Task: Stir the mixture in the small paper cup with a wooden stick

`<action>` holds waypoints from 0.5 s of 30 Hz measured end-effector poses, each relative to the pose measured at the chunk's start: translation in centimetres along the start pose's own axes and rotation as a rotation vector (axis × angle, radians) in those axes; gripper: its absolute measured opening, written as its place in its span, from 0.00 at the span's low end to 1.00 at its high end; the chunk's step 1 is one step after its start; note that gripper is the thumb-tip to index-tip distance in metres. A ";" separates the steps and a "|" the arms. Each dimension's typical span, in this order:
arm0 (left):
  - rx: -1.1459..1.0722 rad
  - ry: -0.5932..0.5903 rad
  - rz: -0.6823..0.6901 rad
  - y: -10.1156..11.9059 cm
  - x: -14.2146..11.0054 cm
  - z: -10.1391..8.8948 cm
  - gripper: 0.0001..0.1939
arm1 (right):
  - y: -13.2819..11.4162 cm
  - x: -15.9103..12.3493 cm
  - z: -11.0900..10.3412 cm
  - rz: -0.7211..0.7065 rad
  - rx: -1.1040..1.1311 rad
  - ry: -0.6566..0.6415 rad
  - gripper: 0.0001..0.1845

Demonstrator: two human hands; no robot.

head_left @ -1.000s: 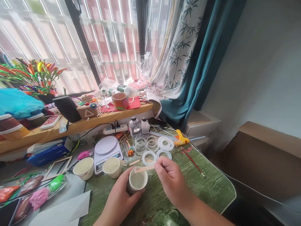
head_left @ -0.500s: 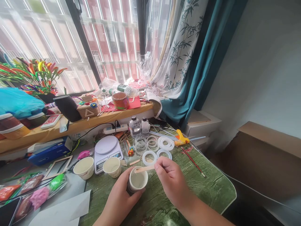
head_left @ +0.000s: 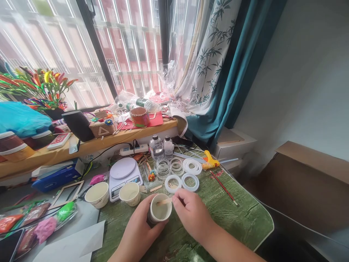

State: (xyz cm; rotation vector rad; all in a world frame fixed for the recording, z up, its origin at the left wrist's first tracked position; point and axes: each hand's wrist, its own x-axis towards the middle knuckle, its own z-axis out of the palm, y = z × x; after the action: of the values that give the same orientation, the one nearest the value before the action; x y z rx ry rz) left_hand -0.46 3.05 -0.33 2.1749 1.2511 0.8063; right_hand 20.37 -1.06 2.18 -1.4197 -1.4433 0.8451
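My left hand (head_left: pixel 142 224) is wrapped round a white paper cup (head_left: pixel 160 217), tilted slightly and with a pale liquid inside. A flat wooden stick (head_left: pixel 164 201) is pinched in my right hand (head_left: pixel 192 214); its far end reaches down into the cup. Just left of the cup are two more paper cups, one nearer (head_left: pixel 130 193) and one farther left (head_left: pixel 97 195). Beyond my hands lie white ring molds (head_left: pixel 190 182) and clear rings (head_left: pixel 163 168). A short wooden piece (head_left: pixel 156 188) rests behind the cup.
A kitchen scale (head_left: pixel 124 174) stands behind the cups, with two clear bottles (head_left: pixel 157 147) near the wall. To the right are a yellow glue gun (head_left: pixel 210 160) and a red brush (head_left: pixel 224 187). White paper (head_left: pixel 73 242) and bagged colored clay (head_left: pixel 46 227) lie at left.
My right hand has moved left and slightly down toward the cup, and the stick's tip has dipped from the rim into the cup. My left hand holds the cup as before.
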 end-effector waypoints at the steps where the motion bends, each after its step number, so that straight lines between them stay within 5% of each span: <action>1: -0.004 0.007 0.013 0.1 0.0 0.0 0.28 | 0.2 -0.1 0.3 0.004 -0.045 -0.010 0.18; 3: -0.008 0.027 0.045 0.1 -0.1 -0.1 0.27 | 0.6 -0.1 0.8 0.047 -0.027 -0.035 0.18; 8: 0.021 0.098 0.101 -0.3 -0.3 0.0 0.26 | 1.0 0.1 1.2 0.291 0.424 -0.041 0.14; 15: 0.036 0.059 0.062 -0.2 -0.3 0.0 0.27 | -0.1 0.0 0.1 0.234 0.554 0.023 0.16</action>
State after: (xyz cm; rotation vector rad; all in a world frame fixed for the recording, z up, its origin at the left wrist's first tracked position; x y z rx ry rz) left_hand -0.73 2.91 -0.50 2.2435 1.2405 0.8856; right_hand 20.27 -1.09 2.22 -1.1712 -0.9286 1.2567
